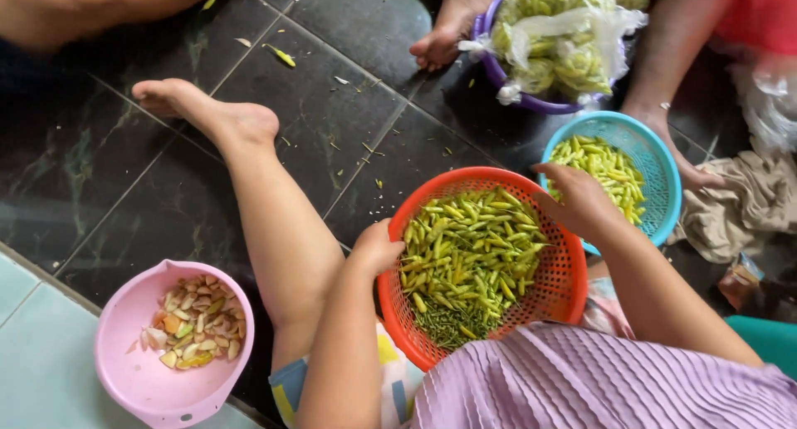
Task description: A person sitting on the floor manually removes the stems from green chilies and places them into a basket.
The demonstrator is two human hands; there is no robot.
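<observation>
Seated on the dark tiled floor [332,122], you hold an orange mesh basket [556,292] in your lap, your left hand [375,248] curled over its near-left rim with the fingers clenched on the edge. The basket holds a heap of small green chillies [465,251], lying just right of those fingers, with a drift of loose green stems [448,323] below them. Your right hand [579,198] rests at the basket's far-right rim, fingers bent downward; whether they grip the rim or a chilli cannot be told. Just beyond that hand sits a teal mesh basket [660,159] of paler yellow-green chillies [606,168]. Well to the left of your left hand, a pink bowl [137,371] holds pale peeled cloves [195,321]. Farther off, a purple basin [531,104] carries clear bags of greens [556,39], beside another person's bare foot [444,31].
</observation>
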